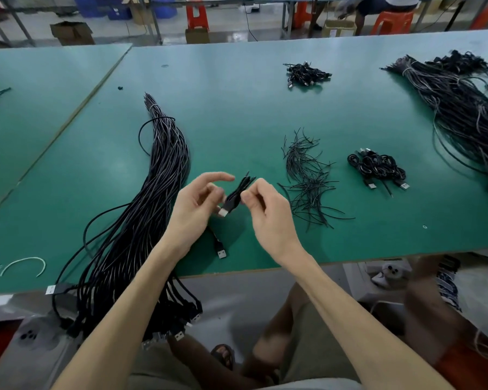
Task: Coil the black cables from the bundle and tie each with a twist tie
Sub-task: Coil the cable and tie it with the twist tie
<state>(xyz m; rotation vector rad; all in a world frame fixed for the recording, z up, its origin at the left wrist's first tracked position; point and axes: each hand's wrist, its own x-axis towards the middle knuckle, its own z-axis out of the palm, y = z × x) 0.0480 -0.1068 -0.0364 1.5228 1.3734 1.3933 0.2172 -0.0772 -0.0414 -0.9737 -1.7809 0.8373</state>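
Forearms [130,299] out, my left hand [195,205] and right hand [266,211] pinch the coiled cable [233,199], whose loops I must keep tight while tying.

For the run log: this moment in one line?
left hand: holds coiled cable | right hand: pinches it | twist ties: loose pile | bundle: on table

green table [237,108] | orange stools [197,15] bkgd | cardboard box [71,32] on floor
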